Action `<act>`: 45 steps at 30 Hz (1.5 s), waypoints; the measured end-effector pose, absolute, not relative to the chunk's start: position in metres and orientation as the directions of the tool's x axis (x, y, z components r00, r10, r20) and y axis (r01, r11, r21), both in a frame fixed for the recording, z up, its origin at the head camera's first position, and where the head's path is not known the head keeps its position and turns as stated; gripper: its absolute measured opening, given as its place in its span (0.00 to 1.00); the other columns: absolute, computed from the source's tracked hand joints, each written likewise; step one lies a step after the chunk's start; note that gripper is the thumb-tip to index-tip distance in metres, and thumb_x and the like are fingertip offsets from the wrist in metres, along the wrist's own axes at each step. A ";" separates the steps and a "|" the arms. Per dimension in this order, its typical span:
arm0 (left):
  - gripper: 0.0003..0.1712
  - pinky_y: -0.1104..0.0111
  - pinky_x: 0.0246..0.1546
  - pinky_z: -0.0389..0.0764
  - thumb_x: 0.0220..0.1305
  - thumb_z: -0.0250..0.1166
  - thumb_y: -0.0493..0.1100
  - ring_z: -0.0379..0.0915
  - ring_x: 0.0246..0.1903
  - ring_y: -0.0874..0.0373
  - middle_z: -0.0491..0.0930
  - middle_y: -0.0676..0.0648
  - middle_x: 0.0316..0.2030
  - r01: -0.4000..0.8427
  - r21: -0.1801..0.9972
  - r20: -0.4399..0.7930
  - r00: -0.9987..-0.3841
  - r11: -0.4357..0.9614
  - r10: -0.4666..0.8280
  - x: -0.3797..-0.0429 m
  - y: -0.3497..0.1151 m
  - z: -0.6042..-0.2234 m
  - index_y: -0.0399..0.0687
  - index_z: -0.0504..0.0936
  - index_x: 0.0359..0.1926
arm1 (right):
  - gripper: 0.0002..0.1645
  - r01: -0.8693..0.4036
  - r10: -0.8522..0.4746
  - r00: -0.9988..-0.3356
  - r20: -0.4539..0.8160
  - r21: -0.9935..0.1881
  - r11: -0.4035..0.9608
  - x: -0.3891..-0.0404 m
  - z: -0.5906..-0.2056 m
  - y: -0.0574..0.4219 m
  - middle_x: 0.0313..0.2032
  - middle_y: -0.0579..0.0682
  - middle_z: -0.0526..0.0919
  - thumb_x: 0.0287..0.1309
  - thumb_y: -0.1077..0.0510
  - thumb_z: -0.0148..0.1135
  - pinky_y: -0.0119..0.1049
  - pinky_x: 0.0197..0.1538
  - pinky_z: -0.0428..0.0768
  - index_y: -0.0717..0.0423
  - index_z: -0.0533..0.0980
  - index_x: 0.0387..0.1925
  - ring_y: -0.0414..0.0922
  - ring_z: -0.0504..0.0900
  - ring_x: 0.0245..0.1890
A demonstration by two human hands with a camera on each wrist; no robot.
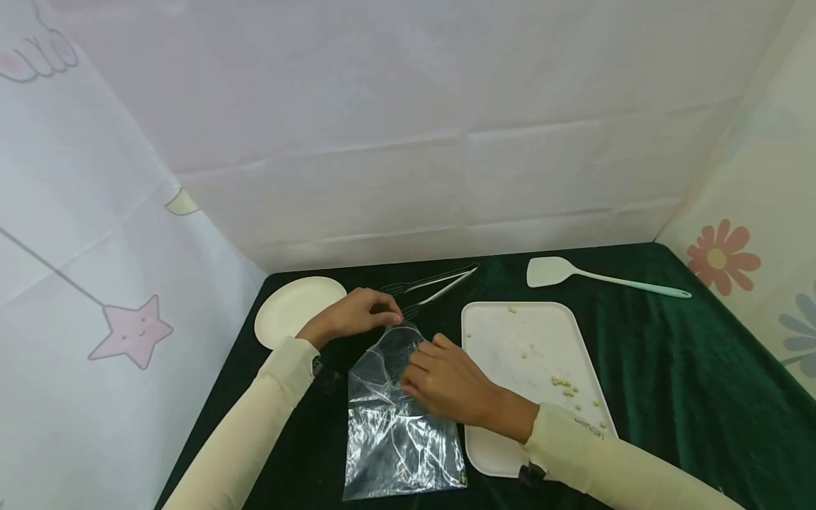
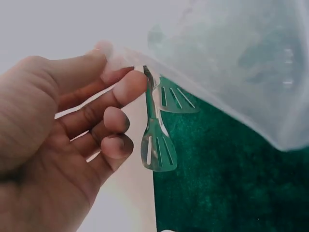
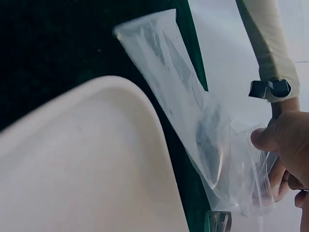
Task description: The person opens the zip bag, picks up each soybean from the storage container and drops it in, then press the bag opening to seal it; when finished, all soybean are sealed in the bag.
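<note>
A clear plastic bag [image 1: 401, 446] hangs between both hands, its bottom over the dark green cloth. My left hand [image 1: 357, 312] pinches the bag's upper edge between thumb and index finger; in the left wrist view the other fingers [image 2: 117, 120] curl loosely beside it. My right hand [image 1: 449, 379] grips the bag's right side near the mouth, and its thumb presses the gathered film in the right wrist view. Something small and yellowish shows at the bag's bottom right corner. Right of the bag lies a white tray [image 1: 503, 340] with several small yellow beans [image 1: 561, 382].
Behind the hands lie metal tongs [image 1: 440, 287] with slotted ends. A white plate [image 1: 296, 301] is at the back left, partly behind the left forearm. At the back right rests a white spatula [image 1: 554, 271] with a pale green handle. White printed sheets surround the table.
</note>
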State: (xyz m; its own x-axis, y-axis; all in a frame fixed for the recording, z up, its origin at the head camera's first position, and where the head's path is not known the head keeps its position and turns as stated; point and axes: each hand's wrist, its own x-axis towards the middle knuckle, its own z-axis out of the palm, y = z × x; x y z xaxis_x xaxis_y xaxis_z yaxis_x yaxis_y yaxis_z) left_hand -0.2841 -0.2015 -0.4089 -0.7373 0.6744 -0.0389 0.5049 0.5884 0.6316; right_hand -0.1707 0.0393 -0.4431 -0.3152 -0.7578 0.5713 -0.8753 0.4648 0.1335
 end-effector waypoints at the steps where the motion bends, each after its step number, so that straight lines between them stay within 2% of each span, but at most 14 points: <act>1: 0.14 0.61 0.42 0.80 0.73 0.61 0.52 0.81 0.40 0.57 0.84 0.57 0.41 0.501 0.652 -0.031 -0.733 0.570 0.680 -0.282 -0.203 -0.408 0.54 0.84 0.51 | 0.07 -0.870 -0.750 -0.323 0.577 0.131 0.476 -0.172 -0.444 0.040 0.31 0.40 0.83 0.60 0.49 0.71 0.37 0.37 0.62 0.47 0.86 0.35 0.40 0.71 0.30; 6: 0.18 0.57 0.43 0.78 0.73 0.61 0.54 0.74 0.43 0.49 0.74 0.53 0.53 0.487 0.732 -0.030 -0.676 0.477 0.736 -0.271 -0.213 -0.409 0.56 0.78 0.59 | 0.08 -0.845 -0.720 -0.364 0.591 0.116 0.522 -0.174 -0.446 0.040 0.29 0.41 0.81 0.60 0.49 0.72 0.37 0.36 0.62 0.47 0.86 0.33 0.40 0.73 0.29; 9: 0.21 0.56 0.40 0.77 0.69 0.66 0.54 0.69 0.42 0.47 0.65 0.53 0.58 0.485 0.732 -0.063 -0.651 0.479 0.756 -0.264 -0.221 -0.412 0.58 0.78 0.60 | 0.08 -0.834 -0.705 -0.384 0.596 0.104 0.542 -0.174 -0.446 0.041 0.28 0.41 0.80 0.60 0.49 0.71 0.37 0.36 0.63 0.47 0.86 0.33 0.39 0.74 0.28; 13: 0.24 0.56 0.38 0.77 0.64 0.71 0.48 0.66 0.44 0.44 0.58 0.52 0.61 0.496 0.714 -0.083 -0.641 0.494 0.763 -0.256 -0.230 -0.422 0.63 0.77 0.60 | 0.07 -0.829 -0.693 -0.399 0.601 0.087 0.552 -0.175 -0.448 0.043 0.27 0.41 0.80 0.60 0.49 0.72 0.37 0.36 0.63 0.48 0.86 0.32 0.39 0.74 0.28; 17: 0.26 0.59 0.41 0.78 0.64 0.71 0.40 0.67 0.45 0.43 0.60 0.50 0.60 0.524 0.709 -0.040 -0.639 0.472 0.768 -0.248 -0.231 -0.435 0.61 0.75 0.61 | 0.07 -0.831 -0.693 -0.399 0.600 0.084 0.550 -0.175 -0.452 0.044 0.28 0.41 0.80 0.60 0.50 0.71 0.38 0.36 0.63 0.48 0.86 0.32 0.39 0.74 0.28; 23: 0.33 0.60 0.41 0.79 0.65 0.70 0.37 0.73 0.41 0.48 0.67 0.51 0.56 0.558 0.688 0.019 -0.653 0.464 0.757 -0.243 -0.227 -0.453 0.59 0.70 0.67 | 0.07 -0.834 -0.696 -0.380 0.609 0.100 0.542 -0.176 -0.454 0.044 0.29 0.41 0.81 0.60 0.49 0.72 0.38 0.37 0.63 0.48 0.86 0.33 0.39 0.75 0.28; 28: 0.22 0.63 0.41 0.80 0.66 0.69 0.36 0.75 0.40 0.56 0.72 0.57 0.50 0.577 0.664 0.061 -0.675 0.475 0.736 -0.242 -0.224 -0.458 0.55 0.75 0.58 | 0.07 -0.834 -0.688 -0.374 0.622 0.098 0.542 -0.177 -0.453 0.043 0.27 0.41 0.80 0.59 0.49 0.72 0.38 0.36 0.63 0.48 0.85 0.32 0.39 0.74 0.27; 30: 0.18 0.64 0.40 0.80 0.66 0.68 0.36 0.75 0.39 0.58 0.73 0.57 0.47 0.593 0.659 0.098 -0.677 0.462 0.729 -0.242 -0.224 -0.459 0.53 0.76 0.53 | 0.07 -0.845 -0.681 -0.390 0.619 0.054 0.533 -0.176 -0.452 0.044 0.29 0.41 0.81 0.60 0.50 0.71 0.38 0.37 0.63 0.47 0.84 0.34 0.38 0.74 0.29; 35: 0.15 0.64 0.35 0.79 0.66 0.68 0.34 0.75 0.35 0.59 0.74 0.55 0.43 0.641 0.651 0.197 -0.659 0.405 0.726 -0.240 -0.227 -0.463 0.52 0.76 0.50 | 0.12 -0.835 -0.618 -0.484 0.620 -0.116 0.538 -0.180 -0.441 0.049 0.35 0.39 0.80 0.62 0.48 0.69 0.36 0.39 0.64 0.46 0.81 0.45 0.35 0.73 0.32; 39: 0.17 0.63 0.34 0.79 0.64 0.68 0.31 0.75 0.35 0.59 0.75 0.53 0.44 0.684 0.628 0.274 -0.640 0.370 0.718 -0.239 -0.228 -0.466 0.51 0.77 0.50 | 0.07 -0.773 -0.519 -0.600 0.608 -0.274 0.573 -0.195 -0.422 0.067 0.31 0.37 0.76 0.64 0.51 0.67 0.35 0.38 0.70 0.45 0.82 0.42 0.35 0.72 0.30; 41: 0.17 0.63 0.35 0.80 0.64 0.67 0.29 0.76 0.36 0.59 0.75 0.52 0.44 0.693 0.625 0.302 -0.639 0.359 0.708 -0.238 -0.228 -0.466 0.49 0.77 0.50 | 0.04 -0.715 -0.467 -0.686 0.558 -0.397 0.575 -0.207 -0.416 0.081 0.31 0.36 0.77 0.66 0.53 0.66 0.35 0.36 0.73 0.46 0.83 0.40 0.35 0.73 0.30; 45: 0.16 0.62 0.37 0.80 0.64 0.66 0.28 0.76 0.38 0.59 0.76 0.50 0.44 0.698 0.618 0.330 -0.647 0.361 0.687 -0.232 -0.229 -0.466 0.47 0.78 0.50 | 0.05 -0.526 -0.377 -0.850 0.367 -0.623 0.579 -0.230 -0.422 0.111 0.34 0.37 0.80 0.67 0.56 0.66 0.35 0.31 0.77 0.47 0.83 0.43 0.38 0.76 0.32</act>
State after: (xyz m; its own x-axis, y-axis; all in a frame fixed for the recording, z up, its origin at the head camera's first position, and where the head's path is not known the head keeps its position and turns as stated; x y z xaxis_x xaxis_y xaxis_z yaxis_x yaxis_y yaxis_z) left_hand -0.2321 -0.2290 -0.4659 -0.6472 0.6871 0.3302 0.6985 0.3611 0.6179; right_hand -0.2304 0.1109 -0.4218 -0.8501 -0.3775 0.3672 -0.5261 0.5791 -0.6227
